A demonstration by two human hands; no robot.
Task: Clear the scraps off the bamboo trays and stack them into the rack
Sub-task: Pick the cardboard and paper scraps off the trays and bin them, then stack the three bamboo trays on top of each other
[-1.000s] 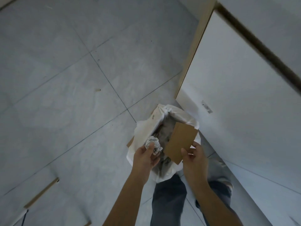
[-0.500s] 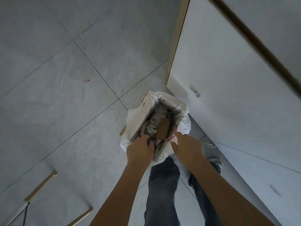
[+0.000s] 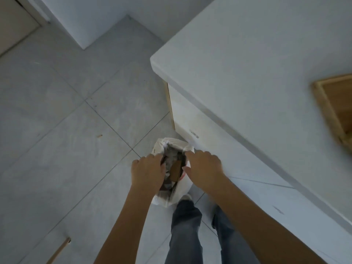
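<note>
From the head camera, the person stands over a white-lined bin (image 3: 172, 149) on the grey tiled floor (image 3: 66, 115), tucked against the base of a white cabinet (image 3: 219, 155). Both bare arms reach down to it. The left hand (image 3: 147, 171) hangs palm-down over the left side of the bin's mouth, its fingers (image 3: 155, 160) curled loosely downward and close together; nothing shows in them, though their tips are hidden behind the hand, so I cannot tell whether they pinch the liner. The right hand (image 3: 204, 168) sits over the right rim, fingers (image 3: 192, 155) spread a little apart and bent over the edge of the white liner, thumb pointing in toward the opening; nothing is held that the picture shows.

Between the two hands the bin's contents are visible: a brown cardboard scrap (image 3: 176, 170) stands tilted among crumpled grey scraps (image 3: 168, 162).

Above the cabinet, the white bench (image 3: 247, 63) fills the upper right. On it, at the far right edge of the picture and cut off by it, lies a bamboo tray (image 3: 332, 107), its raised pale rim framing a darker floor; what shows of it looks bare. It lies well apart from the hands.

Below, jeans-clad legs (image 3: 186, 231) stand just behind the bin. A thin wooden strip (image 3: 59, 250) lies on the floor at lower left, and a small brown fleck (image 3: 99, 136) rests on a tile left of the bin.
</note>
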